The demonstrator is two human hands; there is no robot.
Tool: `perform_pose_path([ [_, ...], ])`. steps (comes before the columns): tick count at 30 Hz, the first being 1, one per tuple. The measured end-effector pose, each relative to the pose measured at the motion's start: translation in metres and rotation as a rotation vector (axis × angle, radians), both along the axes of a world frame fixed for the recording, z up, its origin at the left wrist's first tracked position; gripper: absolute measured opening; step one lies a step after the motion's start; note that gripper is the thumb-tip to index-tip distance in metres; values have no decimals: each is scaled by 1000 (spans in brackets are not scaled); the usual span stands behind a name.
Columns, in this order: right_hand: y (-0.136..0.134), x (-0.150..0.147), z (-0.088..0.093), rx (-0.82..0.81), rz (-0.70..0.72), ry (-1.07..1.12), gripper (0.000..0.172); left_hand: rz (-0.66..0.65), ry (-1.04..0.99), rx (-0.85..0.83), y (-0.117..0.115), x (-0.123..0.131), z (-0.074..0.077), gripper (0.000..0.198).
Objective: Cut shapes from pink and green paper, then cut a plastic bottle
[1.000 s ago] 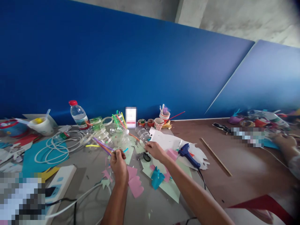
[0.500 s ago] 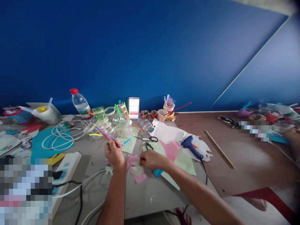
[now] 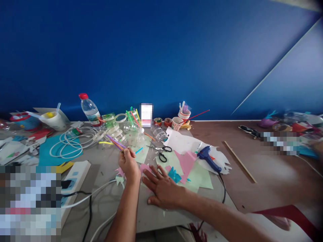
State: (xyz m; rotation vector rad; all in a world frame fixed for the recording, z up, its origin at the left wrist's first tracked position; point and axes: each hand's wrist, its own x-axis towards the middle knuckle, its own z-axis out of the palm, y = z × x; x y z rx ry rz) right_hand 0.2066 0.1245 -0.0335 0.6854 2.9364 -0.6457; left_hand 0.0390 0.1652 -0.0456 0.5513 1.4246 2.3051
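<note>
My left hand (image 3: 129,164) is closed around a few purple and orange drinking straws (image 3: 114,141), which point up and to the left. My right hand (image 3: 165,188) lies with fingers spread over pink paper (image 3: 144,167) on the grey table; some of the paper is hidden beneath it. Beyond its fingertips is a blue paper cutout (image 3: 174,175) with pointed petals. Pale green star-like cutouts (image 3: 119,180) lie left of my left wrist. Black-handled scissors (image 3: 163,156) rest farther back, with a blue glue gun (image 3: 209,158) to the right on paper.
Clear plastic bottle pieces (image 3: 116,133) crowd the back, near a red-capped bottle (image 3: 91,109). Paper cups (image 3: 177,123) stand by the blue wall. A white power strip (image 3: 78,178) with cables is at left, a wooden stick (image 3: 239,161) at right. Another person's arm shows at far right.
My right hand has gone from pinching the paper pieces to lying spread out over them, uncovering the blue cutout. My left hand still holds the straws. The view has shifted slightly.
</note>
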Motion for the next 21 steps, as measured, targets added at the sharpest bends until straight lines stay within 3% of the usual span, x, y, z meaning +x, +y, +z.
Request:
perform_pose_path([
  [9,30,-16,2,63,-62,52,69,-17,23,-33,-2,-2,-2,26],
  [11,41,-15,5,114,-164,192,59,-21,48,-73,-2,-1,-2,27],
  [14,65,-13,12,171,-435,442,32,-4,50,-124,-2,1,-4,27],
  [16,82,-13,16,176,-576,496,25,17,36,-143,-2,1,-6,26],
  [21,111,-32,16,210,-553,195,26,16,93,-134,-2,-2,-8,25],
])
